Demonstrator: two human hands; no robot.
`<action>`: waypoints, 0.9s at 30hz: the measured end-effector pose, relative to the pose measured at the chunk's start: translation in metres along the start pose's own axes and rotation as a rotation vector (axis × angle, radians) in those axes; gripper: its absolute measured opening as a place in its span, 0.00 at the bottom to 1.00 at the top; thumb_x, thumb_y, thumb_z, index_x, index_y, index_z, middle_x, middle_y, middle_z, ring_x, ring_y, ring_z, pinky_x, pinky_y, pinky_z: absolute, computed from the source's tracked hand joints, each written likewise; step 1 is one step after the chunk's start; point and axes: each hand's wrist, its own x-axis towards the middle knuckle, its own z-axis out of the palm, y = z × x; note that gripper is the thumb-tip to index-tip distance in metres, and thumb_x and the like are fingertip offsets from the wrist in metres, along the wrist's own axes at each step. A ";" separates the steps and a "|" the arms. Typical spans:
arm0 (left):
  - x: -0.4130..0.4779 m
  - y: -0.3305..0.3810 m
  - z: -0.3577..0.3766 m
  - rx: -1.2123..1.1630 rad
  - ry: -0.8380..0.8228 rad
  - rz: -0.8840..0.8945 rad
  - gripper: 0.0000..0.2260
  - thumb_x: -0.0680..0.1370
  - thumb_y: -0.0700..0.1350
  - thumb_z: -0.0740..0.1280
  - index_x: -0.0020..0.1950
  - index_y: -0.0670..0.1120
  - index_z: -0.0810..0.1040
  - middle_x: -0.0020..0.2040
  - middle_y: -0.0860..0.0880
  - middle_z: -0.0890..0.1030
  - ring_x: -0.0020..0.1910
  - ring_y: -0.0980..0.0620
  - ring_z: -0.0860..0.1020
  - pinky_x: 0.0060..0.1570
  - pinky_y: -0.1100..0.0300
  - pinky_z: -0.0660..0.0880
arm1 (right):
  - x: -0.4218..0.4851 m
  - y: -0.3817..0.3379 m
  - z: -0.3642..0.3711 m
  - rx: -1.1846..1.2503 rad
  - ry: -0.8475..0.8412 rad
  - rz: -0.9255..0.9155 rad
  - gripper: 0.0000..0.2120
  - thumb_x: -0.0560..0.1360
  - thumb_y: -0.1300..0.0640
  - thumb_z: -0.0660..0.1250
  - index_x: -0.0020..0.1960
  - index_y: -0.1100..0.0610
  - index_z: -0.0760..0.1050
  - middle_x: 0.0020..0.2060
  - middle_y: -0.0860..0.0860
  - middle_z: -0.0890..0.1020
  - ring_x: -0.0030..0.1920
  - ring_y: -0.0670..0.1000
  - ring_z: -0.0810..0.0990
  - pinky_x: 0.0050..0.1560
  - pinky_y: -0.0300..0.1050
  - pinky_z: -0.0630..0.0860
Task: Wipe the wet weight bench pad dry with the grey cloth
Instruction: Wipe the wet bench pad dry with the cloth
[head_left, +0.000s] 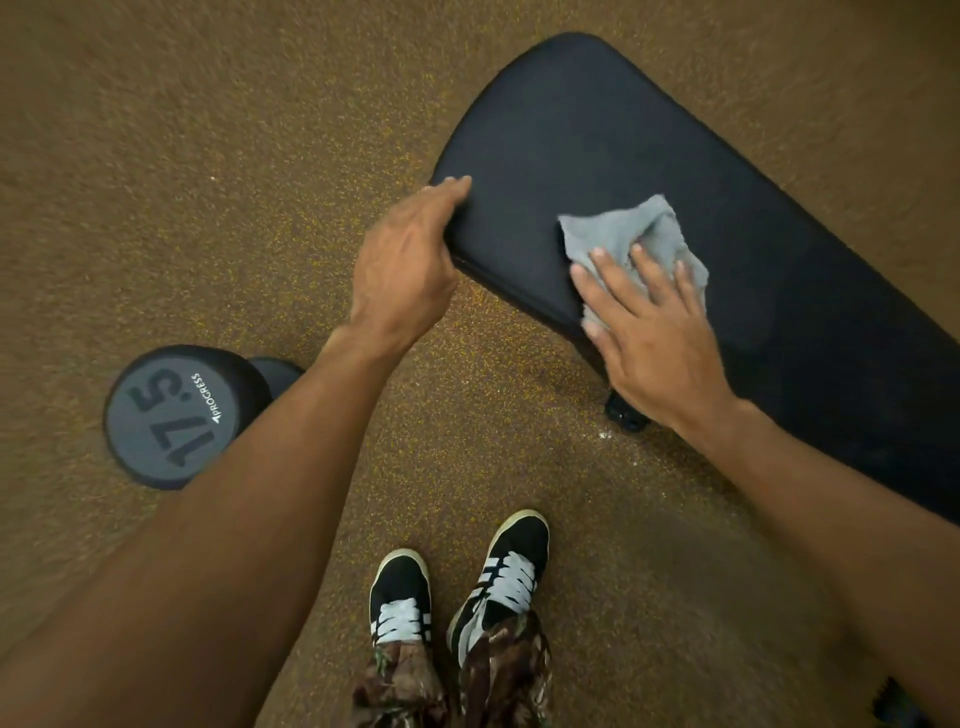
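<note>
The right hand (657, 332), fingers spread, presses the grey cloth (631, 241) flat onto the bench pad (597, 130). The left hand (408, 265) grips the pad's edge, fingers curled.

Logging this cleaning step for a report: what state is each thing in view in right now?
bench pad: flat, no wetness discernible
grey cloth: crumpled, pressed on the pad
right hand: flat, fingers spread on the cloth
left hand: curled over the pad's edge
dumbbell: standing on end on the floor

Left hand (402, 270) curled, seemingly gripping; right hand (652, 332) flat.
</note>
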 end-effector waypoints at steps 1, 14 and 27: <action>0.002 -0.004 -0.001 -0.014 0.004 -0.005 0.23 0.82 0.36 0.54 0.76 0.47 0.70 0.72 0.45 0.75 0.71 0.46 0.72 0.67 0.56 0.65 | -0.012 0.004 0.001 0.035 0.024 -0.059 0.24 0.83 0.48 0.54 0.78 0.50 0.62 0.76 0.50 0.67 0.74 0.60 0.65 0.74 0.64 0.58; -0.012 -0.017 0.017 0.319 -0.064 0.184 0.23 0.84 0.49 0.54 0.79 0.45 0.64 0.79 0.44 0.64 0.79 0.43 0.61 0.75 0.42 0.61 | -0.004 0.021 0.007 0.167 0.051 -0.293 0.23 0.85 0.54 0.55 0.77 0.60 0.61 0.76 0.56 0.65 0.77 0.58 0.61 0.71 0.66 0.62; -0.022 -0.030 0.018 0.041 -0.031 0.128 0.26 0.79 0.37 0.56 0.78 0.40 0.65 0.78 0.41 0.66 0.73 0.41 0.71 0.66 0.39 0.71 | 0.024 -0.015 0.005 0.008 -0.014 -0.169 0.27 0.83 0.46 0.57 0.79 0.56 0.60 0.78 0.60 0.58 0.78 0.65 0.55 0.74 0.67 0.57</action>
